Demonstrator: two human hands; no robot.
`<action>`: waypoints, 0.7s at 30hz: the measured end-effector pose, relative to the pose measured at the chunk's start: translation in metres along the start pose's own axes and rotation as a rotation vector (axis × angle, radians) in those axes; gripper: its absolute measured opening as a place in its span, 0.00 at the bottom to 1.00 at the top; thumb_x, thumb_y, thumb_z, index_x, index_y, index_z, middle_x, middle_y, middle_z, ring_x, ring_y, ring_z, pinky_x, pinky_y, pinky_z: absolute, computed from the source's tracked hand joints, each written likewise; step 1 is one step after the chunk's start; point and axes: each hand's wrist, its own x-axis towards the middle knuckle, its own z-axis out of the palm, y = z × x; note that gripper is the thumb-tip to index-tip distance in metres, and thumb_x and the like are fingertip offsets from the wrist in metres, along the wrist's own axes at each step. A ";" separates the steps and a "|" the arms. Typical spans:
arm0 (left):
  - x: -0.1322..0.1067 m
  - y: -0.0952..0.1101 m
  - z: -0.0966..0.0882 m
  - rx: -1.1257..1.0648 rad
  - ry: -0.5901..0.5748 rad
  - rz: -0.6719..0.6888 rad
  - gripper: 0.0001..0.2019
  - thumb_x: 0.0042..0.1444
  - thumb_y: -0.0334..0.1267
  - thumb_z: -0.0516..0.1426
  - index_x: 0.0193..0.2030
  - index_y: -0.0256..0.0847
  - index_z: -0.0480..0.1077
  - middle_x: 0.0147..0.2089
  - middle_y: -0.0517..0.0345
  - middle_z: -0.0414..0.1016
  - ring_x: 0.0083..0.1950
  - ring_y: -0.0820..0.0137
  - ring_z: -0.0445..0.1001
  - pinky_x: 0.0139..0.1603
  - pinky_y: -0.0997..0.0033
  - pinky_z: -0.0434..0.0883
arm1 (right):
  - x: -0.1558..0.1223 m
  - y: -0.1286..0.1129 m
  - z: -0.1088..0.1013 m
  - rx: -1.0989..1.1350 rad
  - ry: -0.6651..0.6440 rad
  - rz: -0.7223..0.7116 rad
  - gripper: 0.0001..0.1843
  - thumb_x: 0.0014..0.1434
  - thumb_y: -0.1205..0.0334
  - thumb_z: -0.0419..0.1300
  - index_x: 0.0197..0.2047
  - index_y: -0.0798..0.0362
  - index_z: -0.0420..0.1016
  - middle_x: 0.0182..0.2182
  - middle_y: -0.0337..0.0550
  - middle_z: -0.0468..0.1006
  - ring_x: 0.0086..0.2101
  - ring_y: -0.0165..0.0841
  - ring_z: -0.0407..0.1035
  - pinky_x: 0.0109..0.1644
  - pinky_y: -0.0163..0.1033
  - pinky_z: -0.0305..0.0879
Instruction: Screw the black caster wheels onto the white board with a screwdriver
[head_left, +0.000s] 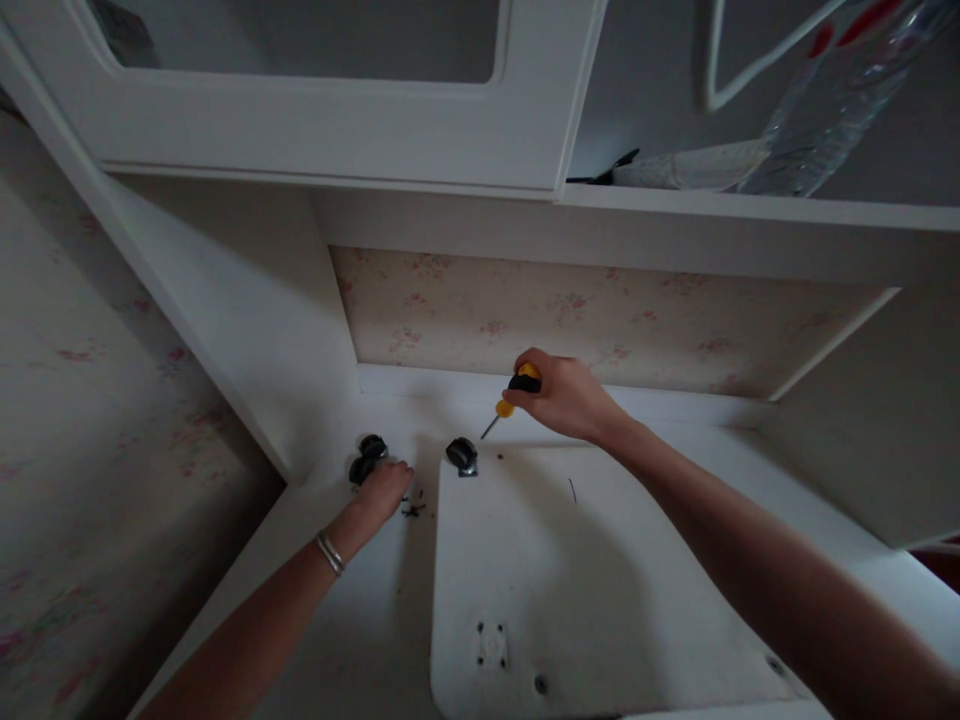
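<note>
Screwdriver [505, 409] in closed right hand [564, 397]; left hand [384, 491] curled, contents unclear; casters [366, 466], screws [412, 511] beside; cabinet [337, 132] overhead.

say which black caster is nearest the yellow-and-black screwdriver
The black caster on the white board; the others lie off it, by the left hand.

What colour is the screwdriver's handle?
Yellow and black; the screwdriver handle shows best in the head view.

dim light, soft shadows across the panel [585, 585]
</note>
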 end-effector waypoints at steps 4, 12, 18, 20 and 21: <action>-0.003 -0.003 0.001 -0.029 0.023 -0.001 0.14 0.64 0.42 0.59 0.52 0.39 0.72 0.54 0.49 0.75 0.51 0.63 0.76 0.52 0.55 0.76 | -0.005 -0.008 -0.011 0.169 0.162 0.060 0.15 0.59 0.50 0.63 0.45 0.50 0.72 0.35 0.43 0.80 0.33 0.36 0.72 0.34 0.38 0.61; -0.007 -0.009 -0.006 -0.005 0.015 -0.021 0.14 0.64 0.42 0.59 0.52 0.37 0.72 0.53 0.49 0.76 0.52 0.62 0.76 0.54 0.52 0.75 | -0.016 -0.030 0.003 0.241 -0.002 -0.110 0.13 0.59 0.53 0.64 0.43 0.50 0.73 0.34 0.41 0.80 0.31 0.33 0.70 0.35 0.36 0.60; -0.009 -0.007 -0.005 -0.132 0.068 -0.053 0.14 0.64 0.43 0.60 0.51 0.37 0.73 0.52 0.50 0.76 0.51 0.62 0.76 0.53 0.53 0.75 | -0.012 -0.029 0.011 0.138 -0.005 -0.136 0.13 0.60 0.54 0.62 0.46 0.52 0.73 0.38 0.45 0.80 0.34 0.35 0.71 0.38 0.38 0.61; -0.010 -0.005 -0.007 -0.244 0.128 -0.073 0.10 0.63 0.39 0.60 0.47 0.35 0.74 0.49 0.49 0.77 0.51 0.61 0.76 0.55 0.51 0.73 | -0.012 -0.027 0.012 0.112 -0.001 -0.139 0.13 0.61 0.54 0.62 0.46 0.52 0.73 0.38 0.45 0.80 0.34 0.36 0.71 0.38 0.38 0.61; -0.011 -0.004 -0.010 -0.316 0.169 -0.087 0.07 0.62 0.36 0.60 0.43 0.34 0.75 0.48 0.46 0.77 0.51 0.60 0.76 0.57 0.51 0.71 | -0.013 -0.026 0.012 0.100 0.002 -0.137 0.13 0.61 0.54 0.62 0.46 0.52 0.73 0.39 0.45 0.80 0.34 0.36 0.71 0.37 0.38 0.60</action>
